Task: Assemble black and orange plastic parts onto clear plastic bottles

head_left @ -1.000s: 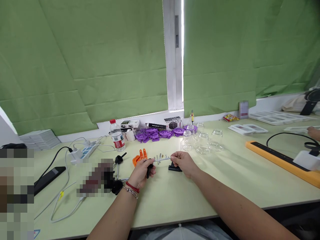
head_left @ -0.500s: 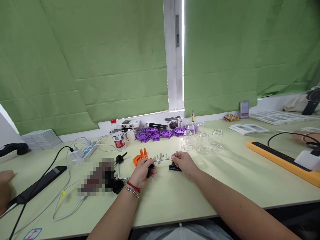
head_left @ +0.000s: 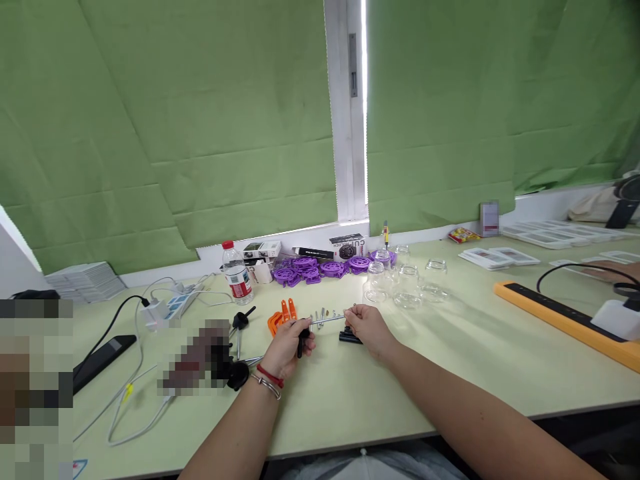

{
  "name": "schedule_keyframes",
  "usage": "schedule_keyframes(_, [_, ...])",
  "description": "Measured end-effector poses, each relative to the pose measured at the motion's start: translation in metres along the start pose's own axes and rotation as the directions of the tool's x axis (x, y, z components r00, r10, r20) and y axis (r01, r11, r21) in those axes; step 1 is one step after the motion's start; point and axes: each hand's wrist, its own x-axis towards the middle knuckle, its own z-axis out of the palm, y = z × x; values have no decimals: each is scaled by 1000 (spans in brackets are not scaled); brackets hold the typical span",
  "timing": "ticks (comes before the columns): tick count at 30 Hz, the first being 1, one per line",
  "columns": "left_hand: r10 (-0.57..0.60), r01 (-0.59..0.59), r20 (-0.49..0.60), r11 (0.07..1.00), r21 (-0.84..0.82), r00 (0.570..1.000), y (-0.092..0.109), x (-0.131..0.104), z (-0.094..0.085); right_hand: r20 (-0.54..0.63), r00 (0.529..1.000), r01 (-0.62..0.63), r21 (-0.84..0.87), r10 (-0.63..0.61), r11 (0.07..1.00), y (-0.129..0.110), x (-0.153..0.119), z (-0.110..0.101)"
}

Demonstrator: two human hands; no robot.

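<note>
My left hand (head_left: 293, 347) is closed around the black handle of a thin metal rod (head_left: 327, 320). The rod points right, roughly level above the table. At its far end, the fingertips of my right hand (head_left: 367, 327) are pinched together on the tip; whether a small part sits between them is too small to tell. Just behind lie several short metal pins (head_left: 319, 319) and orange clamp-shaped pieces (head_left: 283, 317). Black tube-like pieces (head_left: 349, 336) rest under my right hand. Left of my left hand are black-knobbed metal rods (head_left: 240, 322).
Clear glass jars (head_left: 407, 287), purple plastic parts (head_left: 333, 268) and a water bottle (head_left: 237, 277) stand toward the back. An orange power strip (head_left: 565, 323) lies right; a white power strip (head_left: 180, 303) and cables spread left. Another person's hand (head_left: 617, 272) is at far right.
Both my hands keep their grip on the rod, almost unmoved. At the left edge a person has come into view, blurred out. The hand at far right has shifted over the white cards.
</note>
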Motion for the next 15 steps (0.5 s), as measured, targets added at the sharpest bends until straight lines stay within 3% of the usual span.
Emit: schedule_keyframes(15, [-7,8,-13,1000,13,1000,3,-4,3,1,1000,30,-64,-30,998,0,-2,3])
